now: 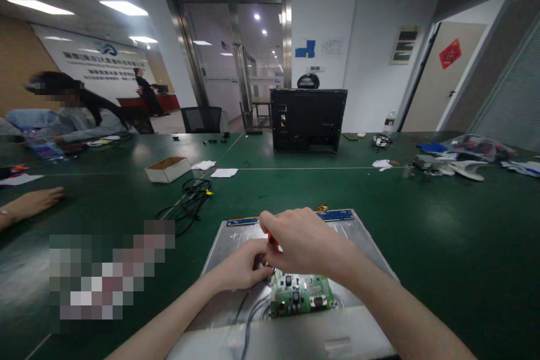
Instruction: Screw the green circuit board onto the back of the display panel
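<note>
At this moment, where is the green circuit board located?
In the head view, the green circuit board lies low, just right of centre, on the silvery panel, right of the grey cables and just below the right hand.

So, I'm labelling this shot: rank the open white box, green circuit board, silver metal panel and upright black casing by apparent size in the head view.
1. silver metal panel
2. upright black casing
3. green circuit board
4. open white box
Being nearer, the panel and board look enlarged; real sizes are unsure.
</note>
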{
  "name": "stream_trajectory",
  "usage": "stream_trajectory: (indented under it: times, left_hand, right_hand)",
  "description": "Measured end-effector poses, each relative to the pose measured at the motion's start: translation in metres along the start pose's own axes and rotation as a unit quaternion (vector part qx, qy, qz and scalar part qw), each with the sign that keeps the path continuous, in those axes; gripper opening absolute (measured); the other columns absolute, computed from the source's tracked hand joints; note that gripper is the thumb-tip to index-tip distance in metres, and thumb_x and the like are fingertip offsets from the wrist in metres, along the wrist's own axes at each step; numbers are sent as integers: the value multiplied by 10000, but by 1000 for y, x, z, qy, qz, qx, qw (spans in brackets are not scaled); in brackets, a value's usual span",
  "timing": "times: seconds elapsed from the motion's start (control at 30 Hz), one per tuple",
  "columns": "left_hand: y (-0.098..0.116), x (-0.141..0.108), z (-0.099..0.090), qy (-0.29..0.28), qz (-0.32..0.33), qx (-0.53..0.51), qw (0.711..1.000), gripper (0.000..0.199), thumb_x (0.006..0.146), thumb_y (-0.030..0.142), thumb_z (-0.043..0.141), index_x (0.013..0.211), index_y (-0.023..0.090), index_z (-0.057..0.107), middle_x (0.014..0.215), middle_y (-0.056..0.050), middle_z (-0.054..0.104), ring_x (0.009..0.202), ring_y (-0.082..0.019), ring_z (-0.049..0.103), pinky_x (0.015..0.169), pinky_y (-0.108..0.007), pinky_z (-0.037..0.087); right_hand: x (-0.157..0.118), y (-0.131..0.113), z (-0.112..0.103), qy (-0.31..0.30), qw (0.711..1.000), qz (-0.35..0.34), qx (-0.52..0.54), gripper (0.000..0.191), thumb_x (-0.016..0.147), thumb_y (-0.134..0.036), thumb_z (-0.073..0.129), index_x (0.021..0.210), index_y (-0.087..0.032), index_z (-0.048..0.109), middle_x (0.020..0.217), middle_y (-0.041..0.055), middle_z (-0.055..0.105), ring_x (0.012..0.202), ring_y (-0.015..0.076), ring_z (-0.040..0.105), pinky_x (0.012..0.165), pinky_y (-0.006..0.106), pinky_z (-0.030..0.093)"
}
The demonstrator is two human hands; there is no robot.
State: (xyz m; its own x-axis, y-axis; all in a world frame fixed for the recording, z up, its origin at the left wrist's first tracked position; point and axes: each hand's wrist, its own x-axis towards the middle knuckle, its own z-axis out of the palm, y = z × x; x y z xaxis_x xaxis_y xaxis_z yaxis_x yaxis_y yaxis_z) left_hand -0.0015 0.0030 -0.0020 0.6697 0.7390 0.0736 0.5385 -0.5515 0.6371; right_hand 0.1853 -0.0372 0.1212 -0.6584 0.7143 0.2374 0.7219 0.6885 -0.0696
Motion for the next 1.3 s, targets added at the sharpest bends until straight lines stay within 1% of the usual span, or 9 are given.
stream_trajectory:
  times: [0.1, 0.23, 0.47, 0.57, 0.73, 0.93, 1.03, 1.2, 1.3]
  left_hand:
    - [2, 0, 0, -1, -2, -3, 1000, 100, 724, 208, 581, 810, 158, 587, 746, -10, 592, 691, -171, 519, 620, -253, 414]
    - [4, -2, 0, -3, -1, -5, 1000, 125, 729, 183, 560, 848, 164, 594, 749, -3, 595, 640, -151, 513, 580, -238, 398]
    - [2, -1, 0, 4, 6, -3, 1000, 107, 722, 194, 581, 823, 160, 592, 732, -7, 586, 677, -169, 512, 616, -258, 404]
    - [3, -1, -2, 4, 9, -3, 1000, 78, 720, 194, 588, 791, 164, 584, 743, -9, 594, 691, -172, 514, 623, -261, 404]
    - [7, -2, -3, -8, 7, -9, 1000, 115, 728, 165, 568, 839, 173, 597, 751, 1, 599, 660, -157, 522, 604, -248, 413]
    - [2, 0, -2, -8, 8, -3, 1000, 114, 713, 183, 592, 824, 163, 588, 733, -5, 596, 674, -164, 518, 594, -243, 410]
    - [-1, 0, -2, -5, 10, 4, 1000, 93, 722, 209, 595, 799, 158, 582, 740, -11, 603, 686, -170, 521, 604, -248, 413]
    - [4, -1, -3, 2, 0, 2, 1000, 137, 718, 201, 597, 850, 165, 602, 803, -22, 629, 725, -182, 538, 656, -266, 434]
    - [7, -2, -4, -5, -5, -1, 1000, 129, 718, 180, 579, 844, 173, 606, 769, -6, 612, 656, -158, 520, 603, -248, 416]
  right_hand:
    - [0, 2, 2, 9, 1000, 9, -8, 143, 836, -313, 544, 903, -187, 558, 755, 32, 686, 595, 155, 586, 468, 279, 160]
    - [2, 3, 3, 6, 999, 30, -12, 270, 893, -463, 510, 869, -205, 586, 726, 23, 676, 625, 159, 589, 482, 278, 174]
    - [1, 3, 3, 13, 1000, 8, -17, 118, 814, -268, 547, 899, -187, 563, 751, 24, 683, 586, 139, 575, 466, 283, 161]
    - [0, 5, 4, 13, 1000, -2, -10, 142, 817, -314, 568, 891, -193, 565, 761, 18, 691, 597, 142, 586, 466, 279, 164]
    - [2, 6, 3, 5, 1000, 24, -11, 259, 880, -457, 536, 888, -212, 620, 726, 31, 690, 635, 166, 610, 490, 274, 189]
    - [1, 4, 3, 7, 1000, 16, -15, 132, 845, -287, 521, 912, -198, 590, 720, 27, 679, 583, 146, 581, 473, 278, 168]
    - [-1, 4, 4, 8, 1000, -2, -3, 176, 799, -249, 539, 962, -185, 558, 786, 37, 689, 610, 154, 593, 475, 278, 184]
    - [1, 5, 5, 10, 1000, 2, 3, 196, 854, -366, 571, 952, -197, 554, 782, 23, 696, 656, 174, 625, 485, 273, 193]
    - [2, 6, 3, 2, 1000, 12, -6, 264, 891, -460, 526, 893, -203, 587, 722, 23, 684, 648, 172, 621, 488, 275, 200]
